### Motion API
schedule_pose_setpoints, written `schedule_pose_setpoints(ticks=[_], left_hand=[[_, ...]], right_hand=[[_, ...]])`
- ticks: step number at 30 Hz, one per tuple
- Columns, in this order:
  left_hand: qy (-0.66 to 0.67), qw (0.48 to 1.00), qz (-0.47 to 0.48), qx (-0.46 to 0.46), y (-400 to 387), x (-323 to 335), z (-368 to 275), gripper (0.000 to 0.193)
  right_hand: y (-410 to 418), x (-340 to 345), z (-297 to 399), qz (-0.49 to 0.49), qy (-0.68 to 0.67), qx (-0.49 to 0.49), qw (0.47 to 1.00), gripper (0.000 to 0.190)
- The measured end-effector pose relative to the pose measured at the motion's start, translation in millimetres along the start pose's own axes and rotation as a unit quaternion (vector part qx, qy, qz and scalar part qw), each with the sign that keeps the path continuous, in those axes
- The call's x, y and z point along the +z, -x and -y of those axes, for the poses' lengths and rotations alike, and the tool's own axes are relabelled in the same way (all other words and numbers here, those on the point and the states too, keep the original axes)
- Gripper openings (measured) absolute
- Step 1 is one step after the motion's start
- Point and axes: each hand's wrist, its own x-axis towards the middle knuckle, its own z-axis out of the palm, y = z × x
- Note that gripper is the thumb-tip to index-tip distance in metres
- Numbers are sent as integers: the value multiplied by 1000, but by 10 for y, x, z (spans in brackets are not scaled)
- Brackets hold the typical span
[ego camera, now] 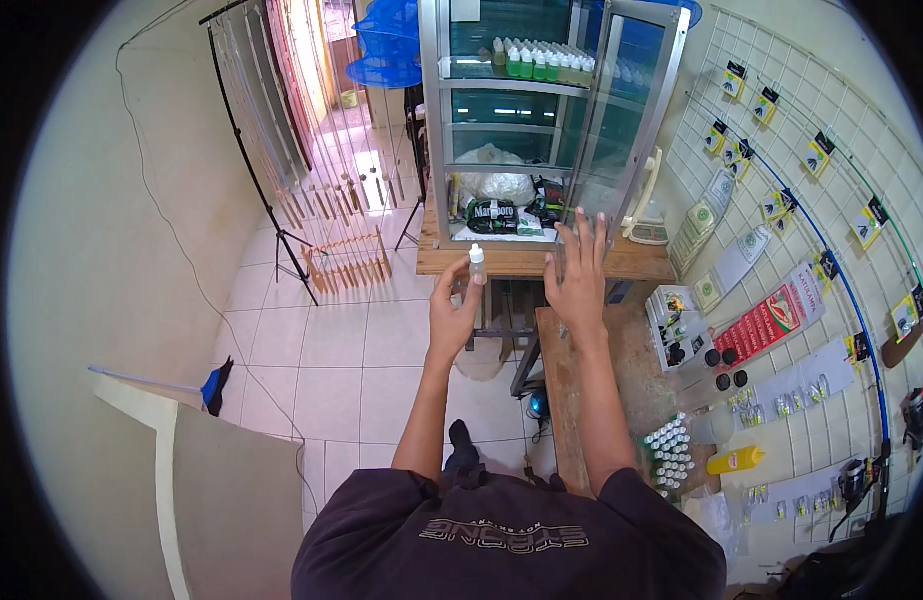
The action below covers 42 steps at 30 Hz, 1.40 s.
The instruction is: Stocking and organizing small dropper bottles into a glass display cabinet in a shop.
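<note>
My left hand (455,311) has a small clear plastic dropper bottle (476,266) with a white cap, upright between thumb and fingers. My right hand (581,277) is raised with its fingers spread, holding nothing. Its fingertips overlap the lower part of a hinged glass door (632,112); whether they touch it I cannot tell. That door, framed in aluminium, stands ajar on a display cabinet (433,135). On an upper shelf, rows of white-capped dropper bottles (540,66) hold green and pale liquid. Packets (493,217) and a plastic bag (495,169) fill the bottom shelf.
The cabinet stands on a wooden table (499,261). A wooden bench (570,420) at my right bears more capped bottles (670,450) and a yellow squeeze bottle (734,460). Packets hang from a wire grid (799,172). Rods hang from a black stand (240,142) at left.
</note>
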Motion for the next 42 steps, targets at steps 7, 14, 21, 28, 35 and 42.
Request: schedule_pose_setpoints(ticks=[7, 14, 21, 28, 35, 42], left_hand=[[23, 1000, 9, -5, -17, 179, -59, 34], [4, 1000, -2, -4, -37, 316, 7, 35], [5, 1000, 12, 14, -112, 340, -19, 35], [55, 998, 32, 3, -152, 352, -150, 30], [95, 995, 33, 19, -358, 297, -119, 30], [42, 997, 20, 59, -716, 244, -33, 27]], right_hand=[[31, -96, -179, 0, 16, -7, 1000, 35], [25, -198, -308, -17, 28, 5, 999, 31], [50, -186, -237, -30, 9, 19, 999, 28], [34, -20, -10, -54, -33, 36, 997, 27], [-50, 276, 109, -12, -242, 56, 969, 24], [-346, 599, 68, 32, -386, 92, 917, 25]])
